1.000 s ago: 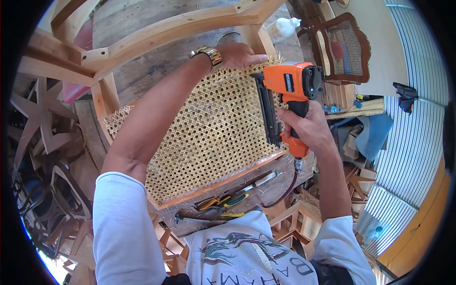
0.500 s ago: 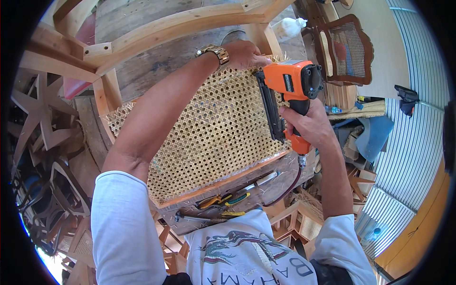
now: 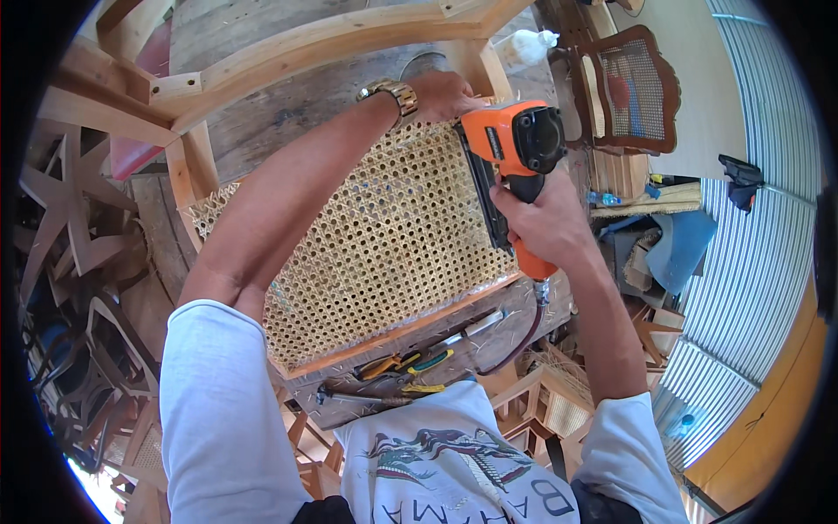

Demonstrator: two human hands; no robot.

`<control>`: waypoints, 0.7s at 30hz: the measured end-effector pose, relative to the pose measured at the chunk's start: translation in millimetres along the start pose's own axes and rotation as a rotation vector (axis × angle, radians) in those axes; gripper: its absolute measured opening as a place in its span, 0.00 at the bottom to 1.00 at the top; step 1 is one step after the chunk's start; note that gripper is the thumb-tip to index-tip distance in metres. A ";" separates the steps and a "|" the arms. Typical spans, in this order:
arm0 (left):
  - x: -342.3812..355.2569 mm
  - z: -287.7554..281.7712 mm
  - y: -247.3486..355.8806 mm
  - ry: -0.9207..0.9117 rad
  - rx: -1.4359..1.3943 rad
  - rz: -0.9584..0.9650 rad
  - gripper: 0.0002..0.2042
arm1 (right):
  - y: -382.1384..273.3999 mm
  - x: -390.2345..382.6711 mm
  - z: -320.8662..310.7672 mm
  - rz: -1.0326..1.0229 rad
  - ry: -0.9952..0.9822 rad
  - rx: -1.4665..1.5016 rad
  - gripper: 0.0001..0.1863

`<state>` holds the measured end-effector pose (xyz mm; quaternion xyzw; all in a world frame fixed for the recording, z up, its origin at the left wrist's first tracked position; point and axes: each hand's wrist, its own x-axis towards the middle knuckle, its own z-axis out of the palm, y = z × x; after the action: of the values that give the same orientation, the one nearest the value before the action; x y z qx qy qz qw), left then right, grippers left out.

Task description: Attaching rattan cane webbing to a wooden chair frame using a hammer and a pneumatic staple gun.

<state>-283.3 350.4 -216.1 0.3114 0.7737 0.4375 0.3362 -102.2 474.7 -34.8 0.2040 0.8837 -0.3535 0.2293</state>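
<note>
My right hand (image 3: 552,218) is wrapped round the grip of an orange and black pneumatic staple gun (image 3: 511,135), a dark red air hose (image 3: 530,336) hanging from its lower end. The gun's nose and long black magazine lie over the right side of a woven cane sheet (image 3: 375,236). That sheet is stretched across a pale wooden chair frame (image 3: 410,325). At the far edge of the cane, my left hand (image 3: 443,94) presses with bent fingers, close to the gun's nose; its fingertips are partly hidden. A gold watch circles the left wrist.
Pliers (image 3: 384,365), a hammer (image 3: 367,399) and other hand tools lie on the worn wooden bench near my body. A white bottle (image 3: 532,45) stands beyond the frame. At right is a dark chair back with cane (image 3: 628,87). Chair parts (image 3: 83,205) pile up at left.
The staple gun and my right hand have shifted left, and the gun's body has turned slightly. My left hand stays at the cane's far edge. The whole view has drifted slightly.
</note>
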 end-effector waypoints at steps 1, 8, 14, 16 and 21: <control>-1.0 -1.8 0.2 0.007 -0.017 -0.014 0.34 | 0.5 -0.4 -7.6 -0.004 -0.076 0.058 0.10; 0.6 -12.4 15.1 -0.083 0.248 -0.011 0.40 | 26.0 -14.5 -35.0 0.033 -0.071 0.225 0.09; 11.8 -11.3 31.8 -0.009 0.194 0.116 0.38 | 39.6 -7.3 -44.0 0.049 -0.042 0.194 0.09; 10.4 -10.4 28.7 0.006 0.213 0.083 0.38 | 39.4 -4.1 -42.0 0.018 -0.059 0.204 0.10; 11.2 -3.5 19.8 0.095 0.192 0.115 0.38 | 38.1 2.4 -31.7 -0.022 -0.045 0.249 0.11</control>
<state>-288.8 365.9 -199.9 0.3649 0.8079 0.3944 0.2421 -92.5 523.4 -35.9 0.2134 0.8297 -0.4674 0.2181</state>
